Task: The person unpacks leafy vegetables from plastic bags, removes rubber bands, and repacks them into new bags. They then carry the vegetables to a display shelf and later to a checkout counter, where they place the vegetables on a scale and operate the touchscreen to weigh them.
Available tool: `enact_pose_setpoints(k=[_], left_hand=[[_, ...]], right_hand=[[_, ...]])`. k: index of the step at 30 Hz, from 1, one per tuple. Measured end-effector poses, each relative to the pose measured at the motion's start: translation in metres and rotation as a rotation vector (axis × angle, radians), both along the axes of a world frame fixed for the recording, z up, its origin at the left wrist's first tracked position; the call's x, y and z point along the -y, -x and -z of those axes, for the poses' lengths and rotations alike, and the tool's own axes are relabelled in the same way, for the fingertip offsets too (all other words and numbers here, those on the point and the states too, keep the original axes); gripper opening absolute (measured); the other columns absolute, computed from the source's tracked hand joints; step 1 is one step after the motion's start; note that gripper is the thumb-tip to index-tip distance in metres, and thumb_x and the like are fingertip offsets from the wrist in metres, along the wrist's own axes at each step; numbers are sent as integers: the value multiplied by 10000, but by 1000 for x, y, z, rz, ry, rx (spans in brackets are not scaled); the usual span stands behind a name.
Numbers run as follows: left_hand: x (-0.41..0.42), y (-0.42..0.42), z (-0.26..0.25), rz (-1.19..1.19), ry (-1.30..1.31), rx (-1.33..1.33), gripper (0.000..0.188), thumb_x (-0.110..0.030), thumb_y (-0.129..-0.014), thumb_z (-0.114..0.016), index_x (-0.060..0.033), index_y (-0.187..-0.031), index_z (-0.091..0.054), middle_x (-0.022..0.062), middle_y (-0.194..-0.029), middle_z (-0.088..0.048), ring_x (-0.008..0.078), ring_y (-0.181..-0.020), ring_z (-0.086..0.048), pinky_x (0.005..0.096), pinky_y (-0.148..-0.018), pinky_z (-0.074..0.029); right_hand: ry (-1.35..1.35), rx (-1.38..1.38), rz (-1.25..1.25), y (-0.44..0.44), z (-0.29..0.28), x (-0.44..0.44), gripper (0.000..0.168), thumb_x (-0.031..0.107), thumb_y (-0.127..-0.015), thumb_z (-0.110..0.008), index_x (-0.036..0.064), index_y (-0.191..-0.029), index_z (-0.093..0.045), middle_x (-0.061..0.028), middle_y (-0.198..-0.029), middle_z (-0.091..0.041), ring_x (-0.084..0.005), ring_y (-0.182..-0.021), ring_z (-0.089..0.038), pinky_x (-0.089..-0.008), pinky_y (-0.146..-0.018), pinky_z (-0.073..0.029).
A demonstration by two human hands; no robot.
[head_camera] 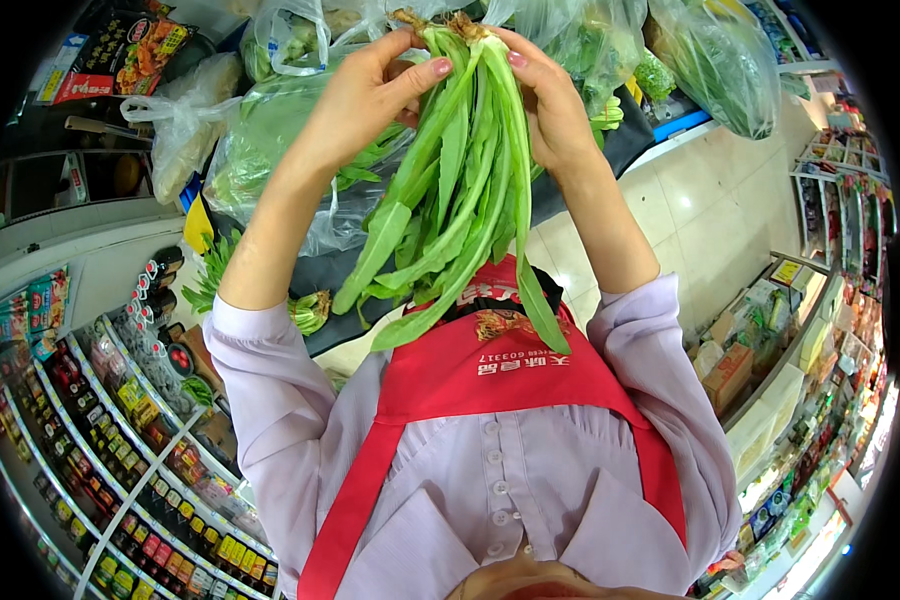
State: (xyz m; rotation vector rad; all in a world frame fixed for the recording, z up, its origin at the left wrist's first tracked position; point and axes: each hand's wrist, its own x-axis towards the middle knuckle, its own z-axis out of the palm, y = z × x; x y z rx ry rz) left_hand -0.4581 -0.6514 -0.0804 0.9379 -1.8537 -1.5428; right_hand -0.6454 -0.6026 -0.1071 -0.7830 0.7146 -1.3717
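A bunch of long leafy greens (461,172) hangs with its brown root ends up and its leaves spread down over my red apron (450,375). Just below the roots, my left hand (390,82) grips it from the left, thumb across the stems. From the other side my right hand (547,105) closes on the pale stem bases; some of its fingers are hidden behind the bunch. Under and beyond the greens lie clear plastic bags of vegetables (270,135) on a dark surface (330,330). A smaller bundle with cut root ends (310,311) lies near my left forearm.
More bagged greens (720,67) stand at the upper right, by the blue table edge (681,126). A tied plastic bag (187,124) is at the upper left. Shelves of bottles and packets (127,450) line the lower left. Cardboard boxes (729,375) and shelving are on the right, beyond tiled floor (690,202).
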Motion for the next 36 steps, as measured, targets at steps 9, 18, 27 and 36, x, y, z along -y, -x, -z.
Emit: enact_pose_setpoints(k=[9, 18, 27, 36], left_hand=[[-9, 21, -46, -142, -18, 306, 196, -144, -897, -517, 44, -953, -523, 8, -595, -495, 92, -488, -467, 243, -453, -373], [-14, 42, -29, -209, 674, 442, 266, -264, -835, -562, 1, -850, -584, 211, -714, -599, 364, -700, -601, 424, -597, -457], [-18, -30, 57, -199, 694, 518, 231, -254, -797, -644, -68, -930, -618, 102, -812, -587, 269, -719, -597, 363, -643, -479], [-48, -124, 97, -186, 1056, 1575, 472, -263, -684, -720, -165, -1126, -586, 35, -1412, -345, 273, -1357, -207, 702, -975, -118]], right_hand=[[40, 39, -46, 8, 12, 11, 441, 145, -872, -469, -39, -1268, -403, -129, -1177, -554, -197, -1027, -573, -305, -904, -452], [2, 341, -91, 49, 50, 3, 427, 269, -880, -426, 36, -1236, -473, -126, -1195, -541, -227, -1080, -542, -361, -924, -448], [-28, 379, 21, 97, 48, -30, 542, 279, -857, -418, 4, -1323, -377, -176, -1338, -427, -272, -1114, -518, -403, -953, -422], [-141, 494, 146, 113, 41, -67, 509, 267, -857, -414, 21, -1303, -427, -122, -1308, -476, -240, -1078, -545, -369, -909, -445]])
